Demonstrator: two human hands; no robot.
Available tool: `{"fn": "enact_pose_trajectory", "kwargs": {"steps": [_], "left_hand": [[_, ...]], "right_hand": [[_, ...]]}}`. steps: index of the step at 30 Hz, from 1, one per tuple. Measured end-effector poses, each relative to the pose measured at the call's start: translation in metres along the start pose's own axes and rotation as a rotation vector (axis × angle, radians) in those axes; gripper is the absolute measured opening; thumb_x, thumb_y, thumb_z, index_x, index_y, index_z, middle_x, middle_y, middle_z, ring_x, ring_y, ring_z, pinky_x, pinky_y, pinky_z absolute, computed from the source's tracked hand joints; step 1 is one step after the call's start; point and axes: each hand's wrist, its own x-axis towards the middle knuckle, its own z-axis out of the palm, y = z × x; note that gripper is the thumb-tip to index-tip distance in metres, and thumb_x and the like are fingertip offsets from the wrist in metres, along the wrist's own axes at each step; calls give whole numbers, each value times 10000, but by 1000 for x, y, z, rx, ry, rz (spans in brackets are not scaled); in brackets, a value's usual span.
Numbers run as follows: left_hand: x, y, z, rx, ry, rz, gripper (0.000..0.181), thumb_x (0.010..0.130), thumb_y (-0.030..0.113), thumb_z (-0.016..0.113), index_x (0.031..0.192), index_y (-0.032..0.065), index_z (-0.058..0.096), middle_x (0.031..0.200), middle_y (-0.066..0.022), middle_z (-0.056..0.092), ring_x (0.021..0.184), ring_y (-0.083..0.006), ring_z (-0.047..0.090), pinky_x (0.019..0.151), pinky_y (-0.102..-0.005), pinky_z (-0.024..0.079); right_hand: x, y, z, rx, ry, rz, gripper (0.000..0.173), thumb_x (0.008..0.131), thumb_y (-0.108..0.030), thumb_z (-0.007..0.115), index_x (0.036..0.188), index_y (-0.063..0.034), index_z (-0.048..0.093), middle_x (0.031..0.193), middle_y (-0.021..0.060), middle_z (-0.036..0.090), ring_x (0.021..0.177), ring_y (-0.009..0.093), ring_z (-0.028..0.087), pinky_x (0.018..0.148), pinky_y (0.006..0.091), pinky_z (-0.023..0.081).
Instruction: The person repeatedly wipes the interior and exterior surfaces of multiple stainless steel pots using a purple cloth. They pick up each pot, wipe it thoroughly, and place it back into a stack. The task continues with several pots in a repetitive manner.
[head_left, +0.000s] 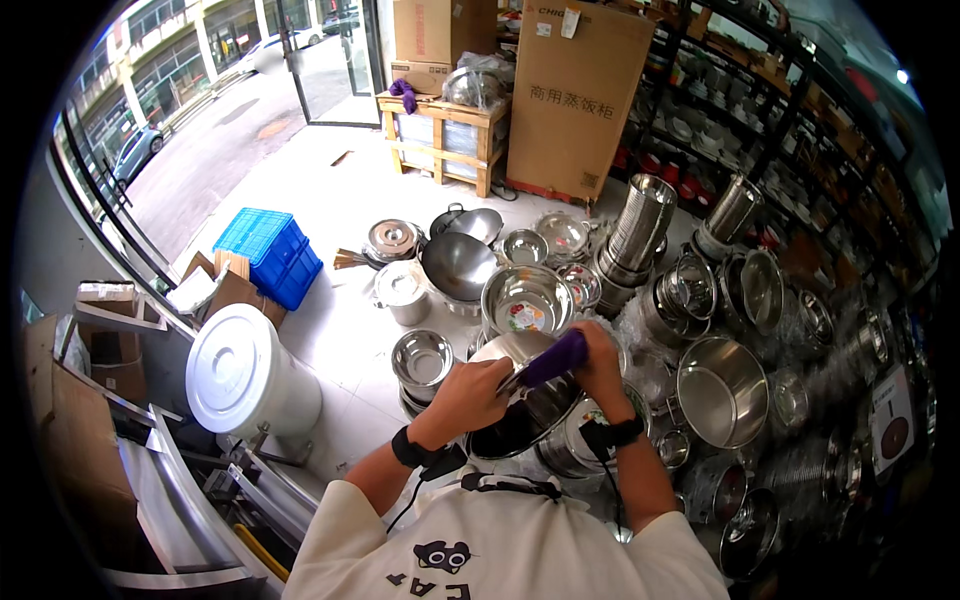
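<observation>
My left hand (469, 397) grips the rim of a shiny stainless steel basin (546, 409), which is tilted up in front of my chest. In my right hand (602, 367) is a purple cloth (556, 360), pressed over the basin's far rim. Part of the rim is hidden by the cloth and my fingers. Just beyond stands a wide steel basin (527, 296) with a coloured sticker on its bottom. Left of my left hand is a stack topped by a smaller steel bowl (422, 360). More stacked basins (592, 431) sit below my right wrist.
Several pots and woks (459, 266) stand on the floor ahead. Steel cookware, including a deep pot (722, 392), crowds the right side. To the left are a white lidded bucket (232, 371) and a blue crate (274, 255). A tall carton (574, 101) stands farther back.
</observation>
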Motion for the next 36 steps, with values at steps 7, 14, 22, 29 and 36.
{"fn": "enact_pose_trajectory", "kwargs": {"steps": [7,14,22,29,36], "left_hand": [[2,3,-8,-35,289,-125,186,723,69,628,864,47,507,733,-166,585,678,-403,593,593,-489,464],[10,8,13,-45,304,-51,161,715,63,660,804,43,527,681,-163,578,637,-397,591,548,-459,452],[12,23,40,-158,224,-5,221,796,156,710,782,36,525,657,-172,559,607,-386,583,528,-430,458],[13,19,30,-176,462,-61,170,707,37,679,743,28,513,672,-187,555,600,-394,568,519,-420,435],[9,13,24,-142,458,-135,155,687,24,652,739,26,506,647,-190,534,571,-410,541,506,-428,412]], "right_hand": [[-68,56,41,372,-205,436,412,852,-231,691,1205,-33,614,1069,125,691,979,261,657,861,367,501],[-66,23,36,1446,116,826,387,939,-305,579,1243,-66,571,1173,71,642,1065,216,619,935,355,483],[-22,-15,39,1672,143,770,402,1001,-356,442,1241,-54,556,1217,95,609,1122,255,571,971,392,439],[-45,-33,63,341,-462,87,290,901,-238,581,1125,-63,636,1182,157,626,1071,351,588,893,366,456],[-80,18,59,-617,-142,-126,308,802,-273,639,1081,-143,663,1110,126,564,1075,287,517,915,533,386]]}}
